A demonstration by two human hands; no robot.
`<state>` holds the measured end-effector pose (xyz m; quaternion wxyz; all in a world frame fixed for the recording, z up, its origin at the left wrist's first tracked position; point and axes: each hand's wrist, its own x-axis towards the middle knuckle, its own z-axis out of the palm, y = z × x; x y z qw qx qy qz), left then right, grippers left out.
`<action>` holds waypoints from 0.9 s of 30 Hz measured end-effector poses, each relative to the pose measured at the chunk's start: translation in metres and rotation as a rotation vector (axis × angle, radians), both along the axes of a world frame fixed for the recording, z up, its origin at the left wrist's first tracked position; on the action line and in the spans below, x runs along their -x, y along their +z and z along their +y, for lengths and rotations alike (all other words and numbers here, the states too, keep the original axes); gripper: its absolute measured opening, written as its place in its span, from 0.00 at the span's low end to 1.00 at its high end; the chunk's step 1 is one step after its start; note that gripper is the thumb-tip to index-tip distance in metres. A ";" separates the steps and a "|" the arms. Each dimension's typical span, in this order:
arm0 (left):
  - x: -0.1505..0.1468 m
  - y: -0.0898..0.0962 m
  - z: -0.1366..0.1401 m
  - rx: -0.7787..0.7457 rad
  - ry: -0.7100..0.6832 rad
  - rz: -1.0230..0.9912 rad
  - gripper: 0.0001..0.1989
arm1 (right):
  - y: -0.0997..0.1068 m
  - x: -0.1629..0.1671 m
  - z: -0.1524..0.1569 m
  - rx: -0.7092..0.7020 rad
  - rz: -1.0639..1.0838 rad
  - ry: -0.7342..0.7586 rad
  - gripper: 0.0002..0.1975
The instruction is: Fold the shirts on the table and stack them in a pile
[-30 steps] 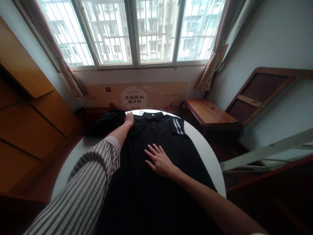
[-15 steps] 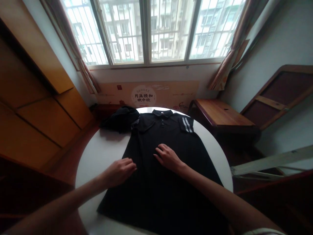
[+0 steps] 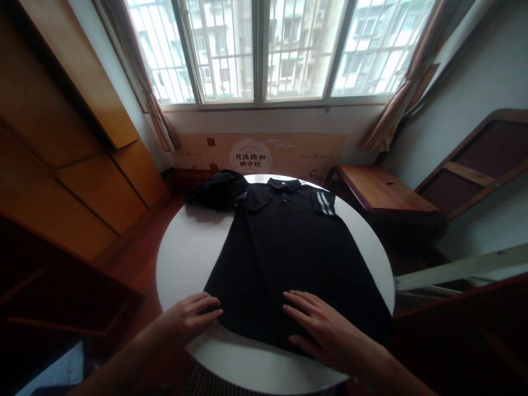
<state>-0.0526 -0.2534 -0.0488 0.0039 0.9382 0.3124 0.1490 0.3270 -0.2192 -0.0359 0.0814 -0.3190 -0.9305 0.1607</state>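
A black short-sleeved polo shirt (image 3: 289,247) lies spread on a round white table (image 3: 181,258), collar at the far side and hem towards me. Two light stripes cross the sleeve on its right side. My left hand (image 3: 192,316) is at the shirt's lower left corner, fingers stretched out and fingertips at the fabric's edge. On the lower middle of the shirt, my right hand (image 3: 319,324) rests palm down with its fingers apart. Neither hand grips anything that I can see. A soft fold runs down the left part of the shirt.
Dark bunched clothing (image 3: 216,190) sits at the table's far left, against the shirt's left sleeve. Beyond the table are a low wooden table (image 3: 383,187) at right and a barred window (image 3: 256,55). Orange-brown cabinets (image 3: 103,187) stand at left.
Both hands have moved down the shirt towards its hem, and the right hand's fingers have stretched out. The left fingers have straightened. The view has shifted, showing more of the table's near edge.
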 end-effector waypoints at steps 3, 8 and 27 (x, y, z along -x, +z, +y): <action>0.004 -0.001 0.002 -0.041 -0.021 -0.049 0.14 | -0.024 -0.010 -0.029 -0.037 0.033 -0.022 0.27; 0.010 -0.003 -0.011 -0.220 0.060 -0.116 0.28 | -0.042 -0.020 -0.039 -0.273 0.066 -0.053 0.21; 0.017 -0.014 -0.013 -0.093 0.055 -0.021 0.22 | -0.053 -0.138 -0.071 -0.392 0.118 -0.774 0.35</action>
